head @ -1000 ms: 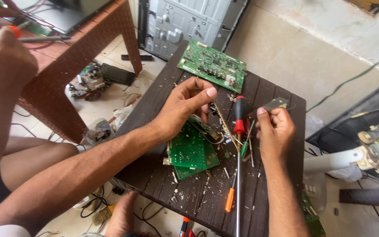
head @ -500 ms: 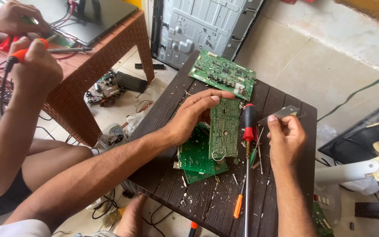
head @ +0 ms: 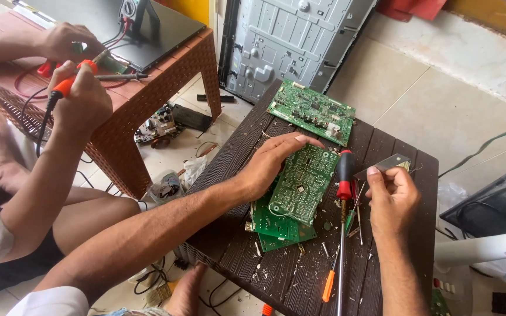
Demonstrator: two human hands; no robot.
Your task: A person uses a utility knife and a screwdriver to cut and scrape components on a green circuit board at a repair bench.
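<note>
on the circuit board [head: 303, 184] (solder-side up), left hand [head: 270, 164] lies flat.

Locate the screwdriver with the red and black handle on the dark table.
In the head view, the red-and-black-handled screwdriver lies on the dark slatted table, between the left hand on the green circuit board and the right hand.

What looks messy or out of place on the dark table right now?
Small bits of debris are scattered across the table below the stacked boards. The top board lies askew under the left hand. Nothing looks spilled.
</note>
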